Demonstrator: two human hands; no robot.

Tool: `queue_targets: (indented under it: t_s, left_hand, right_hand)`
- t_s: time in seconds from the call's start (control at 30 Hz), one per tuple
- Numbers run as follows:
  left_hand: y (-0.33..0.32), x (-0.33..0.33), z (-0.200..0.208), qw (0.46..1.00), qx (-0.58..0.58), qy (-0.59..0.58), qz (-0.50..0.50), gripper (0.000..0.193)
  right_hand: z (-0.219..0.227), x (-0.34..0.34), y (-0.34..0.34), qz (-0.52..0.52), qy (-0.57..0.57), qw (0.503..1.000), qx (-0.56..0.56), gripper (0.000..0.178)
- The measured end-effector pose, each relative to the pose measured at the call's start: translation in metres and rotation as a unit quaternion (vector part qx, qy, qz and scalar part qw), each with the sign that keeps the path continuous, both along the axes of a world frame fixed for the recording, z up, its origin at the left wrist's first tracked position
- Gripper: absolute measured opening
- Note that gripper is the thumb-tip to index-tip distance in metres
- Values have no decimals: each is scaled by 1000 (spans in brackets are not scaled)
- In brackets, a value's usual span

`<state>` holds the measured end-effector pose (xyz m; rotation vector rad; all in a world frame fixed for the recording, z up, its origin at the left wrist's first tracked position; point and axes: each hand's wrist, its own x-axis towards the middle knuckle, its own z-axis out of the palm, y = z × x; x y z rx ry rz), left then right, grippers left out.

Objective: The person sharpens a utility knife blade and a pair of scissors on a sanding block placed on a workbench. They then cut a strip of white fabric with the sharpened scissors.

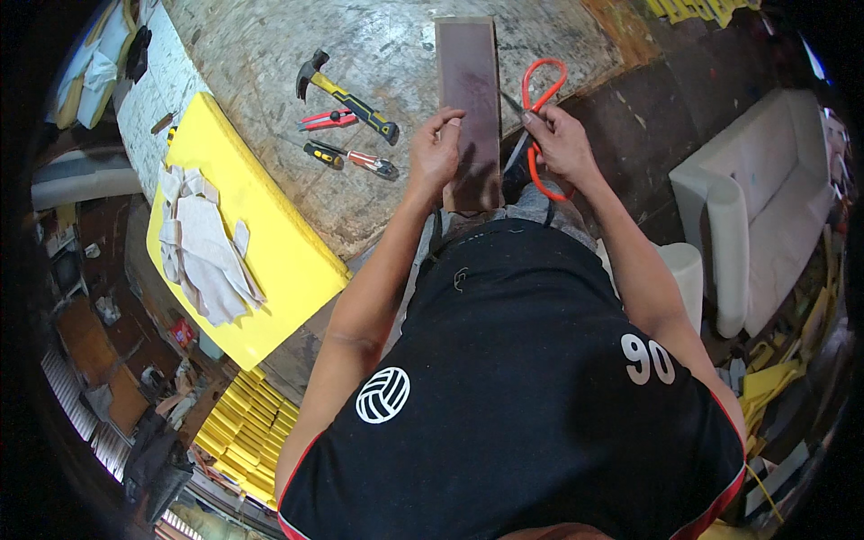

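Scissors (538, 105) gripped in right hand (564, 144); left hand (436, 153) curled over board (469, 72), pinch unclear. Step seemingly readying scissors; next move likely needs settled grip.

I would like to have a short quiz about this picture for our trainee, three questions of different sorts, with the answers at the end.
1. Multiple choice: Which hand holds the orange-handled scissors? (A) left (B) right (C) both
2. True or false: The hammer lies on the sofa.
3. Fill in the missing colour: The pale fabric pieces lie on a large ____ sheet.

Key:
1. B: the right hand holds them.
2. False: the hammer lies on the worn tabletop.
3. yellow
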<state>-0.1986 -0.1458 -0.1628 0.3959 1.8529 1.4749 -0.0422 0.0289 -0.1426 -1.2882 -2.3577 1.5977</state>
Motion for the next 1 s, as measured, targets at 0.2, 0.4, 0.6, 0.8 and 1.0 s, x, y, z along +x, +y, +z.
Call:
queue_targets:
  t_s: [0.2, 0.4, 0.6, 0.8, 1.0]
  left_hand:
    - [-6, 10, -45, 900, -53, 412, -135, 34]
    - [-2, 37, -62, 791, -156, 525, -273, 54]
    - [-13, 48, -68, 785, -153, 532, -277, 57]
    - [-3, 36, -66, 778, -165, 543, -269, 55]
    - [5, 20, -60, 772, -171, 554, -260, 54]
  right_hand:
    - [-31, 9, -9, 84, 15, 985, 147, 28]
    - [-82, 32, -32, 110, -20, 981, 157, 27]
    - [-86, 40, -42, 109, -83, 981, 135, 27]
    - [-85, 22, -39, 105, -40, 977, 179, 26]
    - [-82, 8, -33, 91, -29, 984, 150, 27]
